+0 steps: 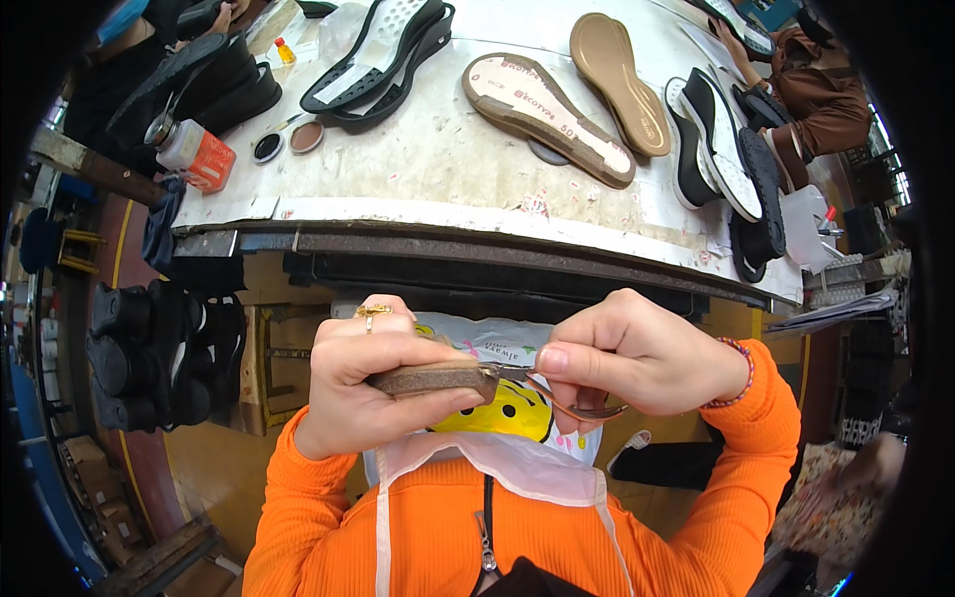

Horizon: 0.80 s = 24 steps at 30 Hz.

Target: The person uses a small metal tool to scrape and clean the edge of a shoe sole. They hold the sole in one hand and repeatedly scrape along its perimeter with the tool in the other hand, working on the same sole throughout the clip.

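In front of my chest, my left hand (373, 368) grips a brown wedge shoe sole (433, 379) edge-on, thumb below and fingers over the top. Its narrow end points to the right. My right hand (617, 358) is closed on what looks like a small pair of scissors (572, 406) with curved coppery handles. The dark metal tips of that tool meet the right end of the sole. The fingers of my right hand partly cover the handles.
Across the white worktable (398, 189) lie brown soles (622, 85), a sole with a pale printed face (542, 114), black-and-white soles (721, 149) and black soles (378, 60). A red-and-white bottle (196, 154) stands near two small pots (306, 136) at the left. Co-workers sit at both far corners.
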Motion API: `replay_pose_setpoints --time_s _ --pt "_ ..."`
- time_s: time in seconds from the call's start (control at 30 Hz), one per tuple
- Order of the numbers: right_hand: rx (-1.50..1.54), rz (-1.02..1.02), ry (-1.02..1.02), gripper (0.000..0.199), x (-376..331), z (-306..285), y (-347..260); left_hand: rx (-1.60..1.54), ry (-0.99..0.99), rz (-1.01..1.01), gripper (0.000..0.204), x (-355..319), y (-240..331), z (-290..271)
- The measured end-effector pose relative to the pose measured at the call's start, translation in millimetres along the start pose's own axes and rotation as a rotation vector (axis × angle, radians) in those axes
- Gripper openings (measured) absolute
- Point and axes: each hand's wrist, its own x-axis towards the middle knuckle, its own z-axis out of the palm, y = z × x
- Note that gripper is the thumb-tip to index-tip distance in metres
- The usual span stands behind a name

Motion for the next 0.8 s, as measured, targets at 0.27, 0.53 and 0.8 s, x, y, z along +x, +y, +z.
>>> replay_pose_setpoints --time_s 0.27,0.53,0.8 --pt "-0.010 0.039 -0.034 0.046 0.7 -0.6 -2.9 0.011 0.009 0.021 0.027 0.1 0.5 1.6" --pt "0.016 0.055 -0.037 0.045 2.1 1.8 -5.5 0.030 -0.030 0.148 0.023 4.1 -2.7 -2.4" --pt "-0.027 0.007 0.008 0.035 1.4 2.6 -5.0 0.058 -0.021 0.171 0.022 4.0 -2.4 -1.8"
